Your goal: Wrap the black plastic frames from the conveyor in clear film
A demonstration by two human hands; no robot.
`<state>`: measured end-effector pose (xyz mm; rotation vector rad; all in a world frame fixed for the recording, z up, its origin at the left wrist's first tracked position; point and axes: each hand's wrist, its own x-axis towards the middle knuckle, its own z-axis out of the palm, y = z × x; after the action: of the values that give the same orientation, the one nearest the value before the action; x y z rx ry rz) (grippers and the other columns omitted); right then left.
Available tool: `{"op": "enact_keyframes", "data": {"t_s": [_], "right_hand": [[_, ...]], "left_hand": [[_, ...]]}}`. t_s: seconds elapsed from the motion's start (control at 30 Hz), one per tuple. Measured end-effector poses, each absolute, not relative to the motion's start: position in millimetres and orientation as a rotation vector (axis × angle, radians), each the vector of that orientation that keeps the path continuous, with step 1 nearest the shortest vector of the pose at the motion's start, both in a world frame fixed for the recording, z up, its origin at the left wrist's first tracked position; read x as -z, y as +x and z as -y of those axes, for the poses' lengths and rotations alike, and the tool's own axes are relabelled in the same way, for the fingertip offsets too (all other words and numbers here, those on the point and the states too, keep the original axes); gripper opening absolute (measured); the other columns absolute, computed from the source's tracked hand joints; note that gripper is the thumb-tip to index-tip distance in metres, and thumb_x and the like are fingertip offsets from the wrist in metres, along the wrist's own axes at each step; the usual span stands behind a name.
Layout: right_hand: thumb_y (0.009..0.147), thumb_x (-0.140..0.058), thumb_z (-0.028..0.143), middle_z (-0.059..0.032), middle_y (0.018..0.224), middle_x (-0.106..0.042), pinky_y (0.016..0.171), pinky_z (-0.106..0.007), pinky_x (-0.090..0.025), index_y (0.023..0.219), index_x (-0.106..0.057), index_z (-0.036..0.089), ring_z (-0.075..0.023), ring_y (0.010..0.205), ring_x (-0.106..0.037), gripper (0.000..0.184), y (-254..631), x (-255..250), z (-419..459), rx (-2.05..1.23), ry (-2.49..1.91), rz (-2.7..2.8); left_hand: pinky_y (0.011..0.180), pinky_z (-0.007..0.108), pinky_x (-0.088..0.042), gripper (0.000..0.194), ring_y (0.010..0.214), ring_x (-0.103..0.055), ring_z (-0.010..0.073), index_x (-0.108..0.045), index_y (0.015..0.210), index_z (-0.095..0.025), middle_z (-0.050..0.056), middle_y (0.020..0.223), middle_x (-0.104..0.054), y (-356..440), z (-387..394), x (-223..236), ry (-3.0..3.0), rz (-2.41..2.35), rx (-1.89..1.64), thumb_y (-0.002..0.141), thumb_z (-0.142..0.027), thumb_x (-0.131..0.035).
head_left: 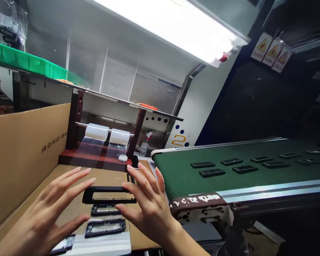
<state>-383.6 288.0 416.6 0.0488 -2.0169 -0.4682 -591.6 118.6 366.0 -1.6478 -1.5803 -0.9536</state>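
My left hand [49,208] is open, its fingers spread and the thumb apart, just left of a black rectangular frame [108,201]. My right hand [149,202] has its index finger and thumb around the right end of that frame, which seems raised and overlaps a smaller black frame [104,210] behind it. Nearer to me, another black frame [105,228] with a pale window lies on a white strip. Beside my left wrist, a further dark piece [65,245] is partly covered. Behind my right fingers part of one more black frame [130,177] shows.
Right of my hands runs a green conveyor belt [176,177] carrying several black frames. A tall cardboard sheet [29,138] stands on the left. At the back are two white film rolls [97,131] on a rack, a spray bottle [144,145] and a shelf with a green tray [29,62].
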Motion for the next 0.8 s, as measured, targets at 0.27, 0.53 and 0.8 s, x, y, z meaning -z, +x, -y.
{"op": "enact_keyframes", "data": {"t_s": [0.27,0.53,0.8], "right_hand": [[0.096,-0.057,0.046,-0.0041,0.129,-0.068,0.124,-0.036,-0.013,0.101,-0.068,0.021,-0.0193,0.137,-0.047,0.027,-370,-409,-279,0.363,0.038,2.078],[0.094,-0.062,0.042,-0.0062,0.124,-0.07,0.124,-0.037,-0.013,0.106,-0.069,0.022,-0.0182,0.137,-0.047,0.024,-355,-401,-290,0.308,-0.06,2.068],[0.092,-0.065,0.039,-0.0075,0.122,-0.071,0.123,-0.036,-0.013,0.105,-0.07,0.022,-0.0175,0.136,-0.047,0.022,-354,-397,-292,0.26,-0.049,2.114]], "left_hand": [[0.12,0.033,-0.023,0.046,0.14,-0.037,0.0221,-0.048,0.139,-0.028,-0.003,0.148,-0.047,-582,-113,-374,-1.755,1.483,0.806,0.094,-0.037,-0.056],[0.121,0.033,-0.024,0.048,0.139,-0.039,0.0223,-0.049,0.14,-0.028,-0.005,0.15,-0.045,-584,-108,-379,-1.749,1.493,0.804,0.093,-0.033,-0.057],[0.121,0.032,-0.024,0.046,0.14,-0.038,0.0224,-0.047,0.142,-0.029,-0.007,0.152,-0.042,-584,-103,-375,-1.759,1.571,0.759,0.096,-0.032,-0.053]]}}
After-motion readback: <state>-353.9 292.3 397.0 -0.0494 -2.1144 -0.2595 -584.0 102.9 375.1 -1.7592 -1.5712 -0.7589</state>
